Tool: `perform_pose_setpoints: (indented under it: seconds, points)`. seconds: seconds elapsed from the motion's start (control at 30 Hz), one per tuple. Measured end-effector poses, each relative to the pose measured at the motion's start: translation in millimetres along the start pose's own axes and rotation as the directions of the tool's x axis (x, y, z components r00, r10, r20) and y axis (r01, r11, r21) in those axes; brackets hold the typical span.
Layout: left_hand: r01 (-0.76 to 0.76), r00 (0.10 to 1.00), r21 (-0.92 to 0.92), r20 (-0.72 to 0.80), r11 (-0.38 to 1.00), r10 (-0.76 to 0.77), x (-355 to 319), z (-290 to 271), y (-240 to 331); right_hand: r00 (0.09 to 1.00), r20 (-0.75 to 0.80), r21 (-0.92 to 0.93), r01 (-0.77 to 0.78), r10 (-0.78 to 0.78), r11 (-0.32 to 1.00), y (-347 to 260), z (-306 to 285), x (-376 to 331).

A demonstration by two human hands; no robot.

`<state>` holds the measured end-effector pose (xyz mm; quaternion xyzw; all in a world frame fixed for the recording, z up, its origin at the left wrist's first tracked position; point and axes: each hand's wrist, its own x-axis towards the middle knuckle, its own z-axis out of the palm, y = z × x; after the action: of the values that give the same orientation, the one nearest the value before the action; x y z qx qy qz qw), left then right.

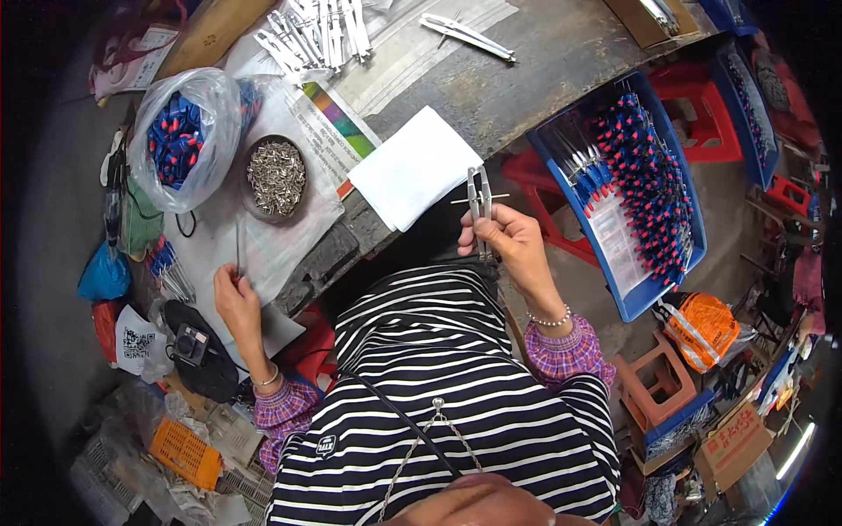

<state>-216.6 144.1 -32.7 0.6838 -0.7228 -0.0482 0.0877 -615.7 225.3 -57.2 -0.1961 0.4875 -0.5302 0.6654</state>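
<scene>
My right hand [513, 241] is raised just off the table's front edge, its thumb and fingers closed on a slim two-armed metal tool frame [479, 193]. A thin rod crosses the frame sideways. Resting at the table's left part, my left hand [237, 307] closes round a thin tool with a straight metal shaft [241, 241]; fingers hide most of its reddish handle. Beyond that shaft stands a round bowl of small metal parts [276, 178]. Folded white paper [412, 167] lies on the table beside the right hand.
A clear plastic bag [219, 105] of blue-and-red pieces stands at left. White metal frames [329, 35] lie at the back, with another pair [467, 37] further right. To the right, a blue tray [624, 302] holds many blue-and-red-handled tools. A reddish stool [653, 373] stands beyond my right arm.
</scene>
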Motion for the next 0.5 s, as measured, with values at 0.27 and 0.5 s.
perform_pose_setpoints:
  seconds: [0.27,0.5]
  points:
    - [0.301,0.949,-0.844,0.309,0.443,-0.058,7.0,-38.7,78.4,0.997,0.074,-0.045,-0.004,0.007,0.999,11.2,18.5,-8.4]
    - [0.315,0.803,-0.87,0.458,0.38,0.382,35.3,5.5,183.2,0.99,0.141,-0.171,0.027,-0.003,0.985,16.6,43.0,-14.3]
